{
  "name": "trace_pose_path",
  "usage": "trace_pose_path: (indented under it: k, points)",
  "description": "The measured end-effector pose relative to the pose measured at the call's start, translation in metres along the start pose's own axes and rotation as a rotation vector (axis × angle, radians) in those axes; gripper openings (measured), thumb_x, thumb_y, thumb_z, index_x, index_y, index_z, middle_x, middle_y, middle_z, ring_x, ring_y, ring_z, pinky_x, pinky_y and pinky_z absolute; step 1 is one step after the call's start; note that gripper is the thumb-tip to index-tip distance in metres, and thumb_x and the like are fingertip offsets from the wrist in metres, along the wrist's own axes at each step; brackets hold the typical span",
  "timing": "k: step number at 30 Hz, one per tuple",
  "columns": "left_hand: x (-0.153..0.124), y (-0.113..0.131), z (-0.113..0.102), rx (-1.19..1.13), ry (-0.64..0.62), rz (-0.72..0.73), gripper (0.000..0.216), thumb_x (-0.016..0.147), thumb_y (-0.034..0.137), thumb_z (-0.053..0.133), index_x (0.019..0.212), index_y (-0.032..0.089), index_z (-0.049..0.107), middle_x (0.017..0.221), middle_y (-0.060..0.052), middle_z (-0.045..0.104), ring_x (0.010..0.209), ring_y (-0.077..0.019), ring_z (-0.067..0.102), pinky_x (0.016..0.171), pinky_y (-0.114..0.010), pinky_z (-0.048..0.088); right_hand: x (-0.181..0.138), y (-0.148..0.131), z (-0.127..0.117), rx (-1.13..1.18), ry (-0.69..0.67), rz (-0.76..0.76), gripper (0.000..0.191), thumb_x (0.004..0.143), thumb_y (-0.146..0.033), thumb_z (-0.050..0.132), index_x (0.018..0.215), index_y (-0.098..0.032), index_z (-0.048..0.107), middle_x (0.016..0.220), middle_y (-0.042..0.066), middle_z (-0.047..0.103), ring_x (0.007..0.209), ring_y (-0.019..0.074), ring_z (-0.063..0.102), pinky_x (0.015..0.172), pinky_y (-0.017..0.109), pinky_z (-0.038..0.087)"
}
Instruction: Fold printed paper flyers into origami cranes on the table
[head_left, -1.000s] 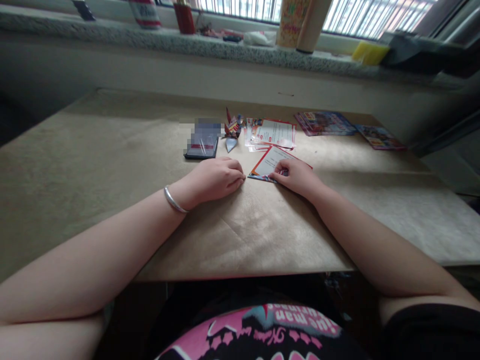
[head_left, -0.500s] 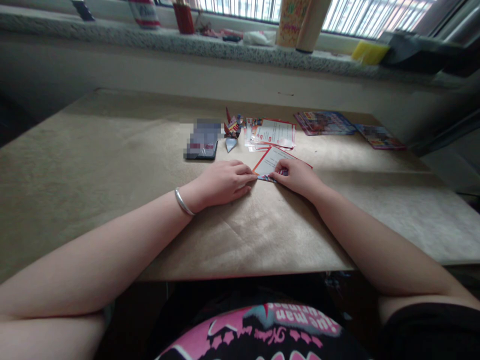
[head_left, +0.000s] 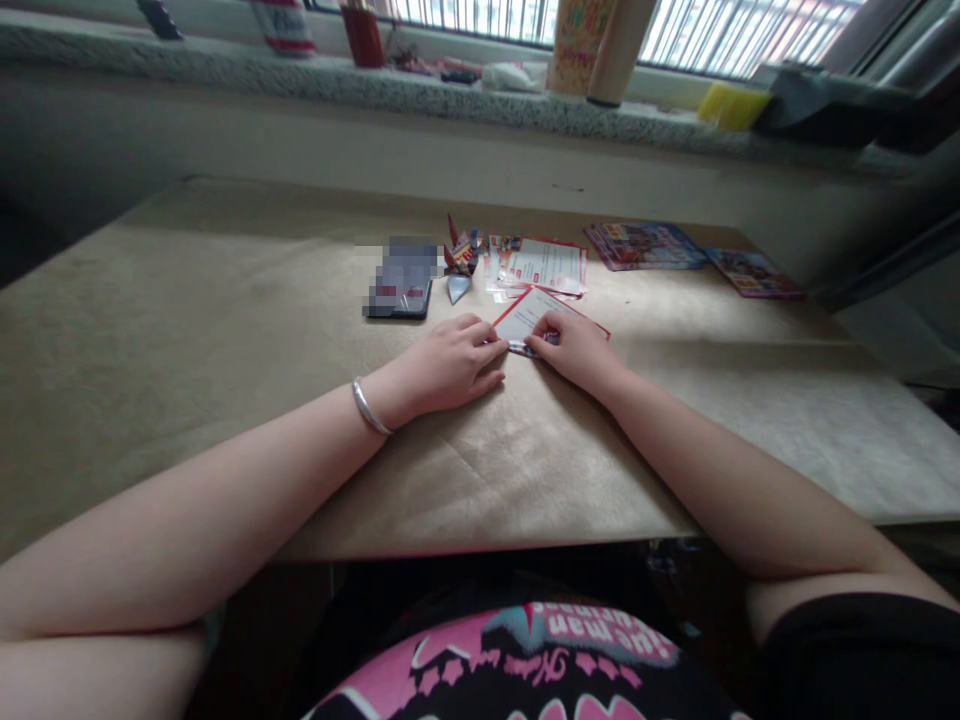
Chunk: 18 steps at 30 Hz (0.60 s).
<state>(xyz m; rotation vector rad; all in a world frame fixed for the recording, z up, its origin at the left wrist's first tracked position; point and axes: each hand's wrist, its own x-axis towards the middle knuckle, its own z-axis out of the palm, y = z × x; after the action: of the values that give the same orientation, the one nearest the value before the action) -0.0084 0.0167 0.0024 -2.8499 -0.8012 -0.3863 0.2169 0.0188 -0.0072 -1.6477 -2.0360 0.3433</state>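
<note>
Left hand (head_left: pixel 448 365) has slid over to meet right hand (head_left: pixel 571 350) at the card (head_left: pixel 525 318); both now pinch its near edge on the surface (head_left: pixel 225 300), fold starting.

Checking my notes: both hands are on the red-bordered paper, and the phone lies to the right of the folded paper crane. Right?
Not quite. In the head view the phone lies left of the folded paper crane. Left hand and right hand do touch the red-bordered paper.

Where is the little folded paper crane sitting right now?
The paper crane stands mid-table in the head view, beyond both hands, between the dark phone on its left and the pile of red-edged cards on its right.
</note>
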Motion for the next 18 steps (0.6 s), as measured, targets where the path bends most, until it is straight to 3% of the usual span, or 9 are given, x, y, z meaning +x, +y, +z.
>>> trace_pose_path:
  k: [10, 18]
  points:
    - [-0.0008, 0.0025, -0.0029, 0.013, -0.036, 0.000, 0.040, 0.097, 0.038, 0.052, 0.125, 0.012, 0.064, 0.111, -0.013, 0.065, 0.102, -0.0251, 0.060, 0.094, -0.037, 0.051, -0.0035, 0.0092, -0.0097, -0.091, -0.034, 0.095, 0.016, 0.084, -0.037, 0.063, 0.082, -0.022, 0.069, 0.085, 0.005, 0.074, 0.077, 0.0203, 0.063, 0.067, 0.030, 0.043]
    - [-0.0016, -0.0013, 0.0031, 0.052, 0.022, 0.052, 0.044, 0.099, 0.039, 0.048, 0.130, 0.012, 0.062, 0.117, -0.013, 0.066, 0.103, -0.0234, 0.061, 0.096, -0.036, 0.049, -0.0026, 0.0080, -0.0091, -0.120, -0.047, 0.092, 0.015, 0.084, -0.037, 0.063, 0.083, -0.022, 0.067, 0.088, 0.006, 0.073, 0.077, 0.0208, 0.062, 0.067, 0.031, 0.042]
